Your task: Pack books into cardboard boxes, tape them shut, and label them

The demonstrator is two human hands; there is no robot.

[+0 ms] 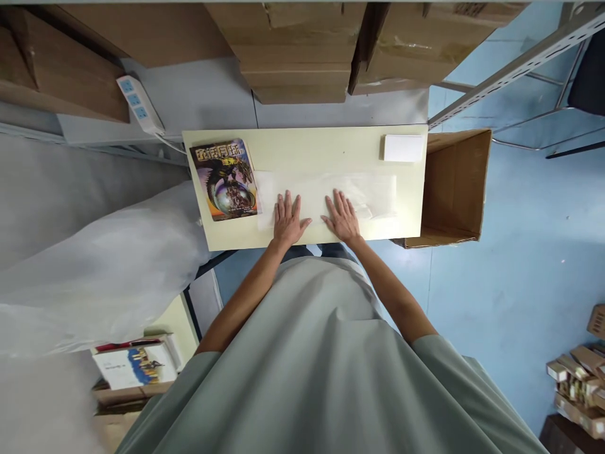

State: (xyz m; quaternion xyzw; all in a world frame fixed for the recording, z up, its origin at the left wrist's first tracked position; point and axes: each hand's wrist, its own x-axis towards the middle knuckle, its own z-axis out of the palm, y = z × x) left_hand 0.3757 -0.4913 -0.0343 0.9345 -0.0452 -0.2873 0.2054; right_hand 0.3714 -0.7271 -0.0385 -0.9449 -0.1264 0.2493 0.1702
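Note:
My left hand (287, 221) lies flat with fingers spread on a thin, translucent plastic sheet or bag (312, 189). To its right my right hand (343, 216) also rests flat, fingers apart, on the same clear plastic. The plastic stretches along the pale yellow tabletop (293, 148). Just left of my left hand is a book (225, 180) with a colourful dragon cover and yellow title characters; it lies close against the plastic's left end. A small white box or stack (404, 148) sits near the table's back right corner. Neither hand grips anything.
An open cardboard box (456, 189) stands against the table's right end. Behind the table are large cardboard boxes (297, 63) and a white power strip (140, 106). A big translucent bag (113, 271) bulges on the left, above some books (137, 366). A metal shelf post (510, 69) slants at right.

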